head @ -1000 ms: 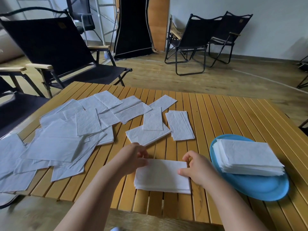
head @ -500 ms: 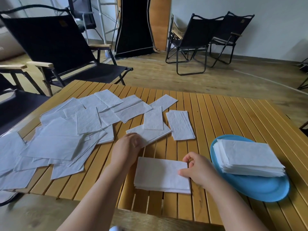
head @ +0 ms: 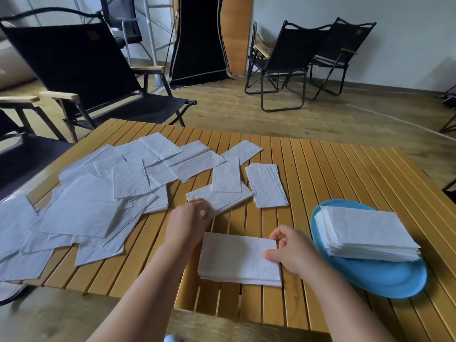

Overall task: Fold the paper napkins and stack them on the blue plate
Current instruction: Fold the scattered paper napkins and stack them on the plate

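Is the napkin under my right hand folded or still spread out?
Folded. The napkin pile is a compact rectangle with layered edges showing along its near side; the right hand pinches its right edge.
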A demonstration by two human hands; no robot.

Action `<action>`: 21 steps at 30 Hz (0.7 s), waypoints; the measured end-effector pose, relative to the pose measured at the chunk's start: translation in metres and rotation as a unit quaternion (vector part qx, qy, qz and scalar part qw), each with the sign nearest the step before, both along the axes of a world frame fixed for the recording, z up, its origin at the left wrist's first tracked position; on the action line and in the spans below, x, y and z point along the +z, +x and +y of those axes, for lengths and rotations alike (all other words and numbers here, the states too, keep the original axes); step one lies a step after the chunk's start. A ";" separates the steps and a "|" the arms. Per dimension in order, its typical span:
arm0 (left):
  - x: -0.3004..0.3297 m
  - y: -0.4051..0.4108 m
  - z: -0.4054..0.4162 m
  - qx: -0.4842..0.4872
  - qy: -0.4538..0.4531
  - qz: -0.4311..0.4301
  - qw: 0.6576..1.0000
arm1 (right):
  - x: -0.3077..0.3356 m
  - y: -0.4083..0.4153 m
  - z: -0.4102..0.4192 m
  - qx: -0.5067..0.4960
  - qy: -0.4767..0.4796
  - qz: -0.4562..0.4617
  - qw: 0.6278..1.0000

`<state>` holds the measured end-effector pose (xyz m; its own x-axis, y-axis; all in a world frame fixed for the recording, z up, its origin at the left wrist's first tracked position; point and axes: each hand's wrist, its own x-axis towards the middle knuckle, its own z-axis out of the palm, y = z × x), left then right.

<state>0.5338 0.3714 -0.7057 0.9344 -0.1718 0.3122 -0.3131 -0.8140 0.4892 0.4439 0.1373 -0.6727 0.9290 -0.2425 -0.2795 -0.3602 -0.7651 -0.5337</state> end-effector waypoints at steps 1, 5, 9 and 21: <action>-0.001 0.001 0.000 -0.003 0.000 -0.002 1.000 | 0.000 0.000 0.000 0.000 0.001 0.000 1.000; -0.003 0.002 -0.001 -0.012 0.001 -0.008 1.000 | 0.000 0.000 0.000 0.001 0.003 0.002 1.000; 0.004 -0.002 -0.002 0.070 -0.081 -0.002 0.994 | 0.000 0.000 0.000 -0.001 0.010 0.001 1.000; 0.079 -0.024 -0.007 -0.059 -0.280 0.029 0.958 | 0.005 0.008 0.004 -0.059 0.146 -0.147 0.976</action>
<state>0.5103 0.3644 -0.6266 0.9373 -0.0977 0.3345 -0.3458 -0.3789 0.8584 0.4515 0.1416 -0.6673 0.9501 -0.3022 -0.0773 -0.2341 -0.5272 -0.8168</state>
